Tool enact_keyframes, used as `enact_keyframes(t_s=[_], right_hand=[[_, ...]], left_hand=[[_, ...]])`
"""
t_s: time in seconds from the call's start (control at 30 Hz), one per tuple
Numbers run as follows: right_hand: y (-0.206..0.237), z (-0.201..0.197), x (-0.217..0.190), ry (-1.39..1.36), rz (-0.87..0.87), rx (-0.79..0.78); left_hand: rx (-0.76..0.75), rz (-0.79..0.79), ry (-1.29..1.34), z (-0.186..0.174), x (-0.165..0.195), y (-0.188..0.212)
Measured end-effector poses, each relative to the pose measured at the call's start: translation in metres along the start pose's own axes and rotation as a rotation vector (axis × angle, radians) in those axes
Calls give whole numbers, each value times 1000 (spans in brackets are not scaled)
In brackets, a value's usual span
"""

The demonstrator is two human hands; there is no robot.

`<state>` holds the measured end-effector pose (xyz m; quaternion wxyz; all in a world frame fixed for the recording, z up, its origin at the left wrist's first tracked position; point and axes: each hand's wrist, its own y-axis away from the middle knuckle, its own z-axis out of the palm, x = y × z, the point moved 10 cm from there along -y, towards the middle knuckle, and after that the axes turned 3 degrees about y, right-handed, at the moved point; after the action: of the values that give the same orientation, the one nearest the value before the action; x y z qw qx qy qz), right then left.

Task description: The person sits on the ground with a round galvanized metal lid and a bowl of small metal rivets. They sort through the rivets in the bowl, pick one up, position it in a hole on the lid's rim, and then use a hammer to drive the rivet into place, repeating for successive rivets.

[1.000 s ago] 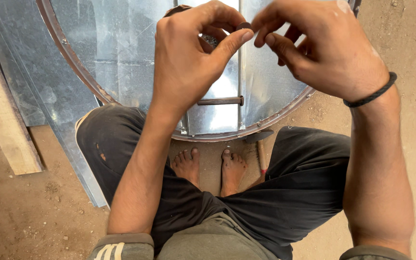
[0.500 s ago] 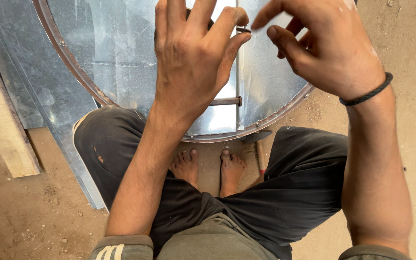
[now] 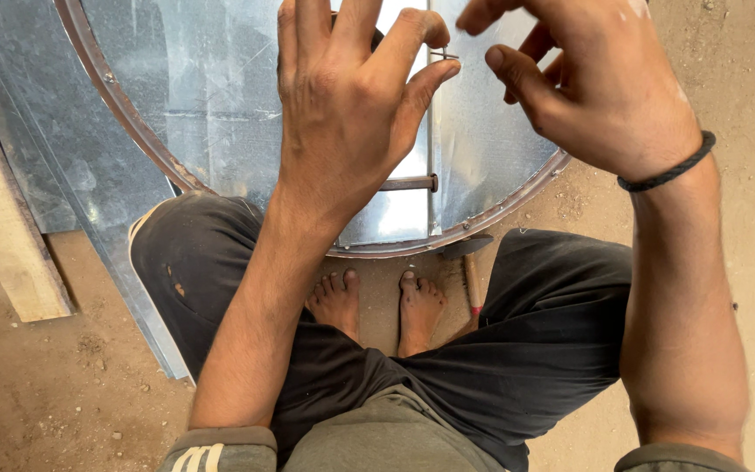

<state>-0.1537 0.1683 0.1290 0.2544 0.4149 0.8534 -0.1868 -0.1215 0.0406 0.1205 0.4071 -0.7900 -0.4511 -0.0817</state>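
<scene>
1. In the head view, the left hand (image 3: 342,114) pinched a small metal pin (image 3: 444,56) between thumb and forefinger, its grip clamped on it, above the round galvanised sheet (image 3: 220,105).
2. The right hand (image 3: 605,96) hovered just beside the pin, fingers (image 3: 517,74) curled and apart, holding nothing.
3. Below, bare feet (image 3: 377,306) rested on the dirt floor (image 3: 63,385), near a wooden plank (image 3: 2,245).
</scene>
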Motion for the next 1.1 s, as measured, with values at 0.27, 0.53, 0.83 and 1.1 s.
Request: enact_keyframes(t_s=[0.27, 0.53, 0.83, 1.1], right_hand=[[2, 2, 1, 44, -50, 8], [12, 3, 15, 22, -34, 17], [7, -8, 5, -13, -76, 54], [44, -6, 85, -11, 193, 31]], left_hand=[[-13, -28, -12, 8, -12, 8], [-77, -143, -282, 9, -61, 20], [-407, -669, -407, 52, -184, 81], [-493, -560, -273, 107, -152, 90]])
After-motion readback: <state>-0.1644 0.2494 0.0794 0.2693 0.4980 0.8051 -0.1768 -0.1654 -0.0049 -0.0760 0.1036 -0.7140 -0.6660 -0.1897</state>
